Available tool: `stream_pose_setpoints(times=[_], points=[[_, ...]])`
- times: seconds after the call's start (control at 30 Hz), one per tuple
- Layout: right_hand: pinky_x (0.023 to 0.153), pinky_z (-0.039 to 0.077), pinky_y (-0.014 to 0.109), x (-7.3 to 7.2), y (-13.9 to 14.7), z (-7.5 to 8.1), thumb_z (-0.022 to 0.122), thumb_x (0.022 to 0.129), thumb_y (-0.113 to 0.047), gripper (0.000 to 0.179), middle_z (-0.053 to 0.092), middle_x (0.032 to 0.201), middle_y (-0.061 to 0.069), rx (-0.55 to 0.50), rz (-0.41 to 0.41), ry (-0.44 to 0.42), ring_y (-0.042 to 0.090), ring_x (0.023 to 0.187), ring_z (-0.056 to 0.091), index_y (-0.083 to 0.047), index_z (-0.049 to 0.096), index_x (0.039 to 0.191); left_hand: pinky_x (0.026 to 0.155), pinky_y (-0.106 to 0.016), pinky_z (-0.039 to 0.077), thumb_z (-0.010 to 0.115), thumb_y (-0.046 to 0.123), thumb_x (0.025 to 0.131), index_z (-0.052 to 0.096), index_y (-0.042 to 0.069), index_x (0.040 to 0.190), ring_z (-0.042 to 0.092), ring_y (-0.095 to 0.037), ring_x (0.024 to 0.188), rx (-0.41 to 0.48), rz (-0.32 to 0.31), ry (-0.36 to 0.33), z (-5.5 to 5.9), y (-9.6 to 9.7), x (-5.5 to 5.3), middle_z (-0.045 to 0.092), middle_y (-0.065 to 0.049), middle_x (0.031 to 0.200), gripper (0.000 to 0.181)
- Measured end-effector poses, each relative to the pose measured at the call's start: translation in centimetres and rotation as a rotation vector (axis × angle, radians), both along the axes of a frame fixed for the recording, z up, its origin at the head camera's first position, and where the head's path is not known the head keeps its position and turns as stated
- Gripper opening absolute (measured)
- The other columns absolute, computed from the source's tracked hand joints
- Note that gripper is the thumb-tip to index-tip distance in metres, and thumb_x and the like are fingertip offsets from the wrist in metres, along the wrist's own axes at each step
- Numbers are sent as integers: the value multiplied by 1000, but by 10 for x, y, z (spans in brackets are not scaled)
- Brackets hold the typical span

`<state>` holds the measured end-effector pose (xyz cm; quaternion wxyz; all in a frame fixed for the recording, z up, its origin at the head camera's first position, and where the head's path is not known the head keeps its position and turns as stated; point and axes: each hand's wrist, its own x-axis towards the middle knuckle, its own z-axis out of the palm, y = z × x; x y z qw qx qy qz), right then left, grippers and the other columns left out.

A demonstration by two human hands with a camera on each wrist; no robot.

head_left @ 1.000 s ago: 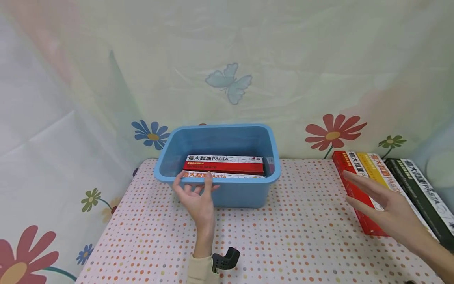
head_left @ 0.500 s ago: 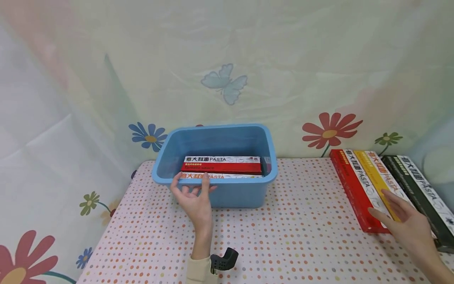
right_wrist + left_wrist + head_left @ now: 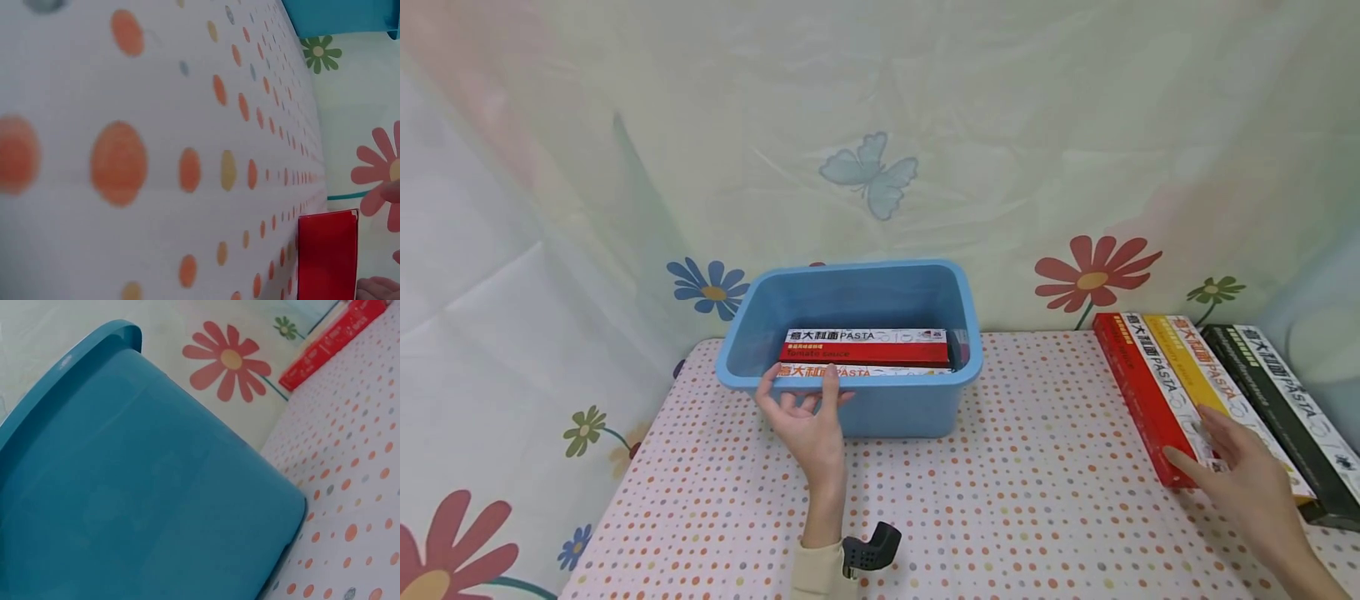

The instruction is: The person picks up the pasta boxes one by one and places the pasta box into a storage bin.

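Note:
My left hand [image 3: 808,433] holds the near rim of the blue bin [image 3: 895,408], thumb and fingers hooked at its edge. Inside the bin lie a red pasta box [image 3: 872,351] and, nearer the front, a pasta box with orange lettering [image 3: 887,372]. Over at the right, my right hand [image 3: 1247,475] is at the near end of another red pasta box [image 3: 1138,400], thumb and fingers spread across it. The right wrist view shows that box's red end [image 3: 327,259] with fingertips [image 3: 378,289] beside it; firm contact is unclear.
A yellow pasta box [image 3: 1195,367] lies right beside the red one, and a dark green pasta box [image 3: 1262,400] is farther right. A flowered cloth backdrop [image 3: 985,167] rises behind the dotted tabletop [image 3: 1000,517].
My right hand has come down from the air onto the near end of the right-hand boxes, then shifted slightly left to the red one. My left hand stays on the bin.

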<state>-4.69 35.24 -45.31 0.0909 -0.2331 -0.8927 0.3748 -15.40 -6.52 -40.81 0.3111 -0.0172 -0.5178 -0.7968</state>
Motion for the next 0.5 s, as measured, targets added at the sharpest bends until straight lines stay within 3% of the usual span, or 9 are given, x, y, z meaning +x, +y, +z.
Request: stream_pose_setpoints(times=[0.13,0.2,0.23,0.33,0.43,0.47,0.5], points=[[105,40,76,-5,5,3,71,101,-20,90,20,160,43,14,35,-33,63,143,27,11,11,161,67,-40,68,77,3,95,33,9,149,72,-27,78,4,-2,-1,1,0,0,56,-24,121,70],[103,44,71,-7,9,5,71,101,-24,91,20,160,43,19,56,-45,63,142,30,11,12,160,67,-40,68,77,3,95,33,9,149,73,-27,79,3,0,-4,1,-1,0,55,-25,122,70],[102,52,61,-8,10,6,71,101,-26,91,21,159,43,32,68,-44,64,140,32,12,14,160,67,-40,68,77,3,95,33,9,148,73,-27,79,3,0,-5,1,-1,0,55,-26,123,70],[94,58,59,-13,13,11,71,101,-27,89,25,156,45,71,78,-28,66,134,38,13,18,158,66,-39,68,77,2,94,33,8,148,73,-27,79,3,-2,-5,2,0,1,55,-29,123,70],[92,59,63,-15,13,13,73,99,-25,88,26,150,47,93,79,-22,66,128,41,13,20,158,66,-40,68,77,1,94,33,8,148,73,-26,78,7,-5,-3,3,0,1,54,-31,123,70],[95,52,74,-15,12,12,73,98,-24,89,25,149,47,89,78,-30,66,128,39,13,19,158,66,-40,68,77,1,94,33,8,148,73,-26,78,7,-5,-3,3,0,1,54,-32,123,70],[95,51,75,-15,11,11,74,97,-24,90,25,148,48,88,78,-39,65,128,37,14,18,158,66,-40,68,77,1,94,33,8,148,73,-26,77,8,-6,-2,3,0,1,53,-32,123,70]])
